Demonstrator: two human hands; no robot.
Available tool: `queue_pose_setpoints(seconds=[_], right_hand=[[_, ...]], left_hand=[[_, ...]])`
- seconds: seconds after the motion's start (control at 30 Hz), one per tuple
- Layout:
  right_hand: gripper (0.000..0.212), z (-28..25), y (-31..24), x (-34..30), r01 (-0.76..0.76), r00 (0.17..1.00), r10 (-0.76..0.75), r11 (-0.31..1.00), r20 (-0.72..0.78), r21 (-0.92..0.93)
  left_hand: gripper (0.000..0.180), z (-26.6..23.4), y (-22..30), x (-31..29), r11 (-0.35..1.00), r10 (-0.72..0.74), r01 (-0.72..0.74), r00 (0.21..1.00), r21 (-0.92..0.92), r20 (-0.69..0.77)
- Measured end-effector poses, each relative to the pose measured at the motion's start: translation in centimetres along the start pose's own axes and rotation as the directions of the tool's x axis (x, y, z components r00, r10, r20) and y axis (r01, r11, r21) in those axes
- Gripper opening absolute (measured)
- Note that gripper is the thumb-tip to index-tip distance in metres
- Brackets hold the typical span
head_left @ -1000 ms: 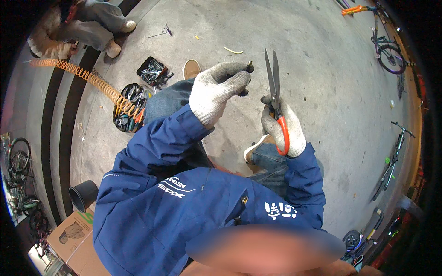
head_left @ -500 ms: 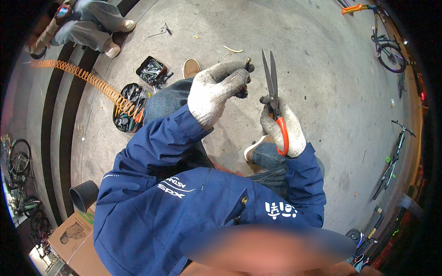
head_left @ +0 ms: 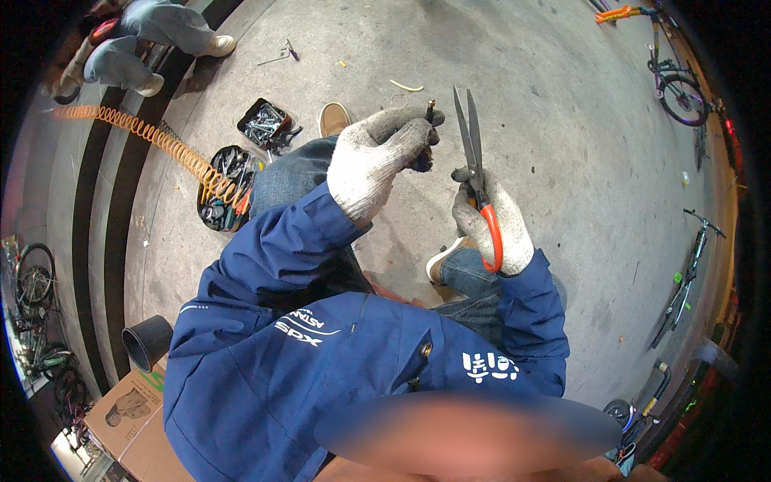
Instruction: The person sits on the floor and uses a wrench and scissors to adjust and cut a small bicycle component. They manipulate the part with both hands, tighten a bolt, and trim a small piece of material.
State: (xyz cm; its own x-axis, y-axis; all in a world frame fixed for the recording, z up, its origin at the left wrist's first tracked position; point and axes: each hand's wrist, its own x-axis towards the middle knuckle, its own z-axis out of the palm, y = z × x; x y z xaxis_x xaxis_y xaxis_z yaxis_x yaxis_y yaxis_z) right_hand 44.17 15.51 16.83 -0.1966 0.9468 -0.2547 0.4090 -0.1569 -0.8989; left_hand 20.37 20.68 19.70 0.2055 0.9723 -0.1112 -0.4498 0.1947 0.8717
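Observation:
My left hand (head_left: 365, 165), in a white knit glove with grimy fingers, is closed around a short black stem with a brass-coloured tip (head_left: 430, 108), which looks like an inner-tube valve. Its lower part is hidden by the fingers. To the right, my gloved right hand (head_left: 506, 217) grips scissors (head_left: 491, 233) with red handles and long dark blades. The blades point away from me, slightly parted, with nothing between them. They are beside the stem but apart from it.
Left of my knee stand a black tool tray (head_left: 210, 217) and a small box of metal parts (head_left: 263, 124). An orange coiled hose (head_left: 152, 132) crosses the steps. Another person's shoe (head_left: 151, 85) rests there. Bicycles (head_left: 683, 98) line the right side; a cardboard box (head_left: 128, 410) sits lower left.
The scissor blades have tilted slightly left. The stem in my left hand has shifted a little. Near the steps, the other person's nearer foot has moved left.

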Motion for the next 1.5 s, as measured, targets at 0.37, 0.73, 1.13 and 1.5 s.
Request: queue_pose_setpoints(seconds=[0.37, 0.73, 1.13, 1.5], right_hand=[[0.062, -0.09, 0.64, -0.01, 0.029, 1.0, -0.028, 0.999, 0.003, -0.034], [0.064, 0.05, 1.01, 0.07, 0.065, 0.998, -0.065, 0.998, -0.001, -0.025], [0.061, 0.02, 0.67, -0.03, 0.029, 1.0, -0.029, 0.997, 0.002, -0.069], [0.064, -0.04, 0.2, -0.1, 0.044, 0.999, -0.044, 0.997, 0.009, -0.068]], left_hand=[[0.034, 0.15, 0.1, -0.14, 1.0, -0.001, 0.001, 1.0, -0.008, -0.003], [0.033, 0.23, 0.39, -0.16, 1.0, -0.005, 0.005, 1.0, 0.024, 0.002], [0.033, 0.27, 0.06, -0.18, 1.0, 0.006, -0.006, 1.0, 0.022, -0.016], [0.033, -0.01, -0.2, -0.08, 0.998, 0.04, -0.041, 0.999, 0.042, 0.004]])
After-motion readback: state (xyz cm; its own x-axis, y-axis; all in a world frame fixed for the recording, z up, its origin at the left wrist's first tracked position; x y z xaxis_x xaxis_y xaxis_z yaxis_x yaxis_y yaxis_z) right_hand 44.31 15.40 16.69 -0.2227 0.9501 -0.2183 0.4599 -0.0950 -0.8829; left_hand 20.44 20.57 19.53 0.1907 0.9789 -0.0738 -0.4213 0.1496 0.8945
